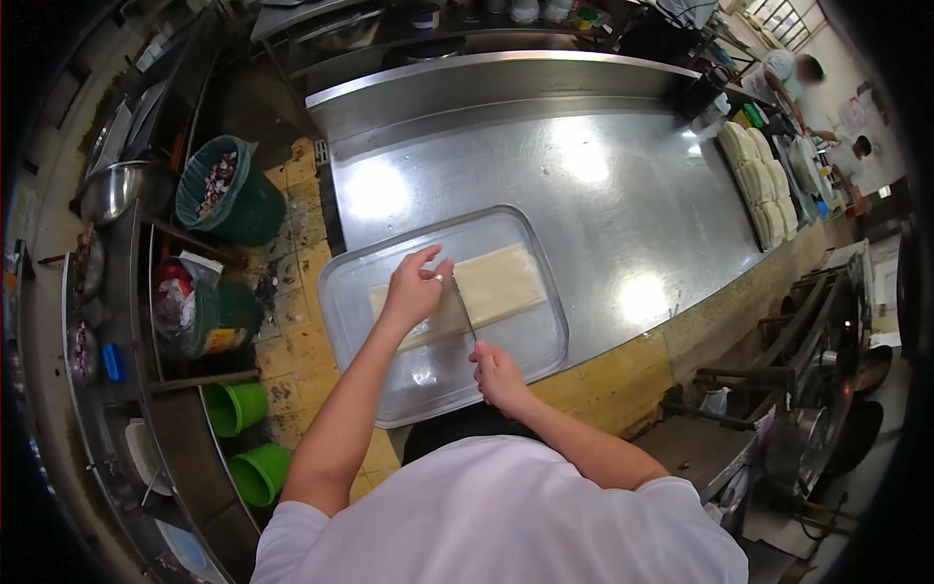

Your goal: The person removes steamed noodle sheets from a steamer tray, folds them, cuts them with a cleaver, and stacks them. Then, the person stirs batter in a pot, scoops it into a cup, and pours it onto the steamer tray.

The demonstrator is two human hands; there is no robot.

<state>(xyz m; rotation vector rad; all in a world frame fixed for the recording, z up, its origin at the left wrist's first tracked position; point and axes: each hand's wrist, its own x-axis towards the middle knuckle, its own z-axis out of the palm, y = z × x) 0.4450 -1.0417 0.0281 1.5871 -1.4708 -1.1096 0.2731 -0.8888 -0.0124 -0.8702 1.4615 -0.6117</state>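
At the near left corner of the shiny stainless-steel desk (pixel 642 219), you have a pale, cream-coloured rectangular slab (pixel 501 282) lying flat inside a clear, round-cornered plastic tray (pixel 428 394). Your right hand (pixel 498 376) is wrapped round the handle of a thin, narrow metal knife (pixel 464 310), and its blade lies across the slab's middle, tip away from you. Your left hand (pixel 416 292) is up beside that tip, fingers loosely bent, gripping nothing that shows; whether it presses on the slab can't be told from this view, nor how deep the edge sits. For a clean line, hold that blade square to the long sides and draw it smoothly, lightly. Watch those left fingertips, tuck them clear! The slab looks soft, so steady it flat, no pinching.
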